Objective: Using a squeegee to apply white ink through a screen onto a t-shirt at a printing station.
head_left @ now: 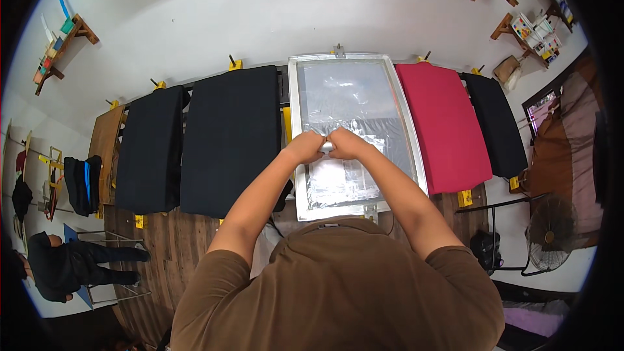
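Note:
A screen printing frame point(294, 110) with pale metal edges lies in front of me, its mesh glossy and partly see-through. My left hand point(304, 147) and my right hand point(346, 143) meet over the middle of the mesh. Both are closed around a silvery metal bar point(327, 147), which looks like a squeegee handle; only a short piece shows between the fists. Its lower part is hidden by my hands. Directly left of the frame lies a board covered in black fabric point(227, 136), and to its right one covered in red fabric point(445, 127).
More black-covered boards stand at the left point(151, 149) and the right point(497, 127). Yellow clamps point(235, 64) line the row's far side. Shelves point(65, 52) hang on the white wall. A fan point(551, 231) stands at right; another person point(71, 263) is at lower left.

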### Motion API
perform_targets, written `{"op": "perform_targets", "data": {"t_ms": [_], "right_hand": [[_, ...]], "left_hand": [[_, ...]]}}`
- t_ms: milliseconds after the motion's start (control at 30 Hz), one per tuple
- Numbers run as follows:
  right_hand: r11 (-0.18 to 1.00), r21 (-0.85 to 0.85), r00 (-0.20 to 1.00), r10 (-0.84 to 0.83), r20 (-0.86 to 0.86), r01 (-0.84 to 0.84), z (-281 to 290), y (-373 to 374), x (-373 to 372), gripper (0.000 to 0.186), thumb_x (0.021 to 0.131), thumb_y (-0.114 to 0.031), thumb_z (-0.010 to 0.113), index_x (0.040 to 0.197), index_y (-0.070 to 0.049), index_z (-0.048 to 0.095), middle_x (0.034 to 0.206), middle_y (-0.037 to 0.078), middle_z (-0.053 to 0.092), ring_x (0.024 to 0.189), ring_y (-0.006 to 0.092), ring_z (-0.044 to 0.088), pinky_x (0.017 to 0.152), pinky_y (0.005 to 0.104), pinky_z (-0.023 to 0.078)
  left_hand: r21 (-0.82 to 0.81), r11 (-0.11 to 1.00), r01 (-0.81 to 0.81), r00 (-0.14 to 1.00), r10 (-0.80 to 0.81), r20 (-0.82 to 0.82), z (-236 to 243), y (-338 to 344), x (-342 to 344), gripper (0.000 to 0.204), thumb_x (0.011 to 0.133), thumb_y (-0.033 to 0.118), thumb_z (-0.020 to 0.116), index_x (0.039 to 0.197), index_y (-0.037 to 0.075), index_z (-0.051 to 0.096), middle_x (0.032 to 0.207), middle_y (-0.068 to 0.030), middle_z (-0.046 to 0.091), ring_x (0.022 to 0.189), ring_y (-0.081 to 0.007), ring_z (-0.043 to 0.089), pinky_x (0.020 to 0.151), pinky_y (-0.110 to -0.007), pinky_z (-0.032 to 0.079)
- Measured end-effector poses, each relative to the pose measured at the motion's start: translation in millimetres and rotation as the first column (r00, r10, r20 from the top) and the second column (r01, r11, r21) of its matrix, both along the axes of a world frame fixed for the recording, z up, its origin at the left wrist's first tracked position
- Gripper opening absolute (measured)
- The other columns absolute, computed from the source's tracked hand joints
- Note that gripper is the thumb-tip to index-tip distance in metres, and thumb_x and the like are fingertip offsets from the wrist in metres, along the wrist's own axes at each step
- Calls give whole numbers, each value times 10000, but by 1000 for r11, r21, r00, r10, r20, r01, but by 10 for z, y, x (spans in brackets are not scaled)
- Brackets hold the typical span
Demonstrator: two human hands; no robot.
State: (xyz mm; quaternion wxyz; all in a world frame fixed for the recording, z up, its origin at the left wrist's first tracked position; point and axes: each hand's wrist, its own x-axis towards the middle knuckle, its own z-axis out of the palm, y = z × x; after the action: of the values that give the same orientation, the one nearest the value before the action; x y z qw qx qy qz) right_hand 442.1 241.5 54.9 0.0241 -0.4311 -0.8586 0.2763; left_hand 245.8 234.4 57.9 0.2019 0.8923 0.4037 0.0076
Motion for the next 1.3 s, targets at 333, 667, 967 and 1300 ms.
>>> {"op": "perform_targets", "data": {"t_ms": [333, 667, 967, 1300], "right_hand": [[992, 116, 997, -53, 47, 47, -76, -381, 2, 309, 738, -251, 829, 944, -41, 734, 837, 199, 719, 838, 397, 704, 780, 469, 573], [989, 137, 997, -51, -58, 59, -109, -1253, 5, 216, 689, -90, 745, 864, 13, 671, 899, 205, 697, 856, 393, 691, 782, 468, 572], [989, 140, 994, -37, -100, 51, -198, -1716, 46, 268, 692, -153, 761, 866, -15, 611, 867, 167, 662, 808, 381, 669, 725, 478, 549], [999, -30, 1000, -15, -27, 14, 286, -947, 34, 251, 737, -204, 751, 884, -6, 701, 768, 199, 699, 785, 402, 692, 742, 470, 559]], "left_hand": [[102, 995, -11, 1000, 10, 12, -110, -317, 53, 220, 840, 204, 738, 964, 25, 716, 829, -213, 719, 800, -393, 723, 752, -477, 590], [152, 986, 72, 994, -83, 67, -155, -1176, -3, 128, 799, 41, 633, 913, -18, 631, 724, -180, 698, 645, -343, 715, 602, -437, 577], [131, 991, -6, 978, -22, 208, -287, -1687, 1, 131, 788, 46, 638, 903, -2, 599, 715, -173, 692, 612, -344, 703, 580, -445, 571], [1, 1000, -2, 998, 2, 59, 320, -953, -34, 187, 815, 162, 716, 923, 10, 705, 799, -220, 703, 774, -404, 705, 721, -498, 573]]}}
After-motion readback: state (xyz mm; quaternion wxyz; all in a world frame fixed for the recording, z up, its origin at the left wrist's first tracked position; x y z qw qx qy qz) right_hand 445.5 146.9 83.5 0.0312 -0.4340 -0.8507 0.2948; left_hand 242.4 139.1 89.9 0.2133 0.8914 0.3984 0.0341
